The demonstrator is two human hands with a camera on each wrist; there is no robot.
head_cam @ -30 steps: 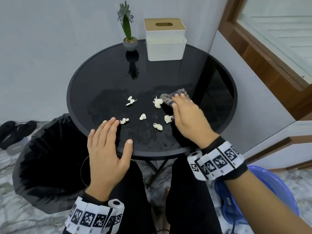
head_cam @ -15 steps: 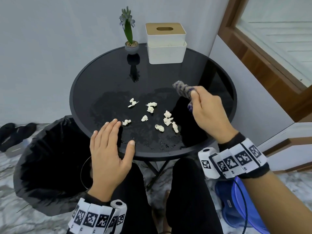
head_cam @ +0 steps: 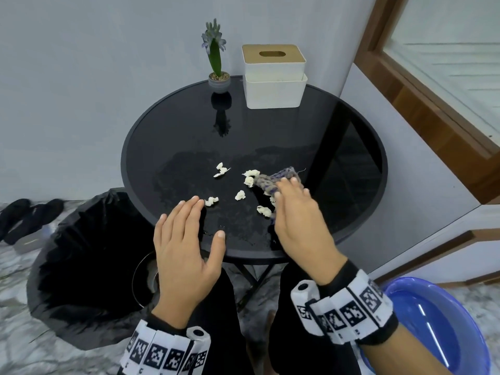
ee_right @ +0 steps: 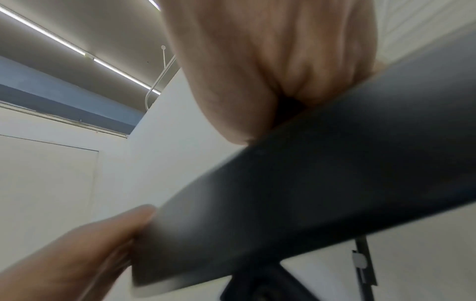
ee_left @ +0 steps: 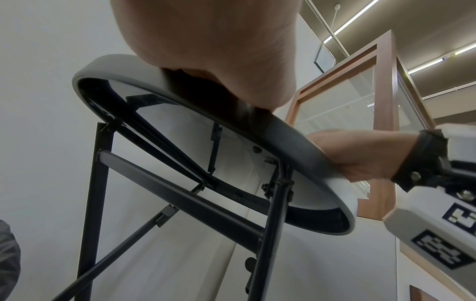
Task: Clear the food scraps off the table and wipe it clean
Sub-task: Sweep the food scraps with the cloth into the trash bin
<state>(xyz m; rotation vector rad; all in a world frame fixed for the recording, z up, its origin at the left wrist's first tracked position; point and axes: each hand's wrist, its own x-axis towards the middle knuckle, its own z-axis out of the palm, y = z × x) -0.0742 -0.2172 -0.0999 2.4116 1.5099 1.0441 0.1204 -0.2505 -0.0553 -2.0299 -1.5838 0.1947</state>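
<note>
Several white food scraps (head_cam: 240,195) lie scattered on the wet middle of the round black glass table (head_cam: 270,136). A grey-purple cloth (head_cam: 273,178) lies on the table just right of them, touching the scraps (head_cam: 251,177) nearest it. My right hand (head_cam: 295,212) presses down on the cloth with straight fingers, and its palm (ee_right: 283,61) sits above the table rim (ee_right: 309,183). My left hand (head_cam: 189,220) rests flat and empty on the near left edge, fingertips close to one scrap (head_cam: 211,201). From below, its palm (ee_left: 206,51) lies on the rim (ee_left: 296,142).
A bin lined with a black bag (head_cam: 81,266) stands on the floor beside the table's near left edge. At the back stand a small potted plant (head_cam: 217,77) and a white tissue box (head_cam: 274,77). A blue basin (head_cam: 433,334) sits on the floor, lower right.
Half a second ago my right hand held the cloth lifted off the table; now it has come back down onto the surface beside the scraps. The left hand has stayed put.
</note>
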